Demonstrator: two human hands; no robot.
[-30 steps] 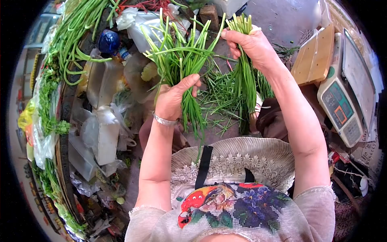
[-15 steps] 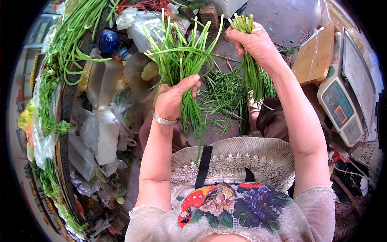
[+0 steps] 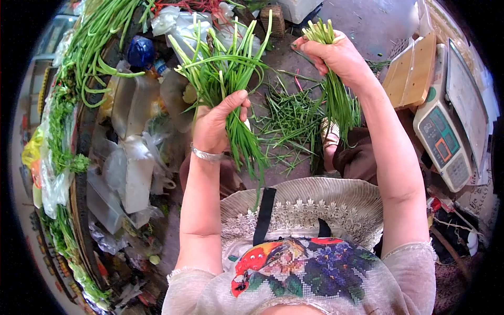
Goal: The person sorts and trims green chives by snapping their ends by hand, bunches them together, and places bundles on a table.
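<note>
My left hand is closed around a loose bunch of green stalks, whose pale cut ends fan upward while the leaves hang below my fist. To its right, my right hand grips a tighter green bunch near the pale ends, with the leaves drooping toward the floor. The two bunches are apart. Between and below them, loose green leaves lie scattered on the floor.
A scale and a wooden board stand at the right. Plastic containers, a blue object and long green beans are at the left. A brick lies at the top.
My left hand has shifted slightly left with its bunch. My right hand has moved a little right, and its bunch has swung away from the scattered leaves.
</note>
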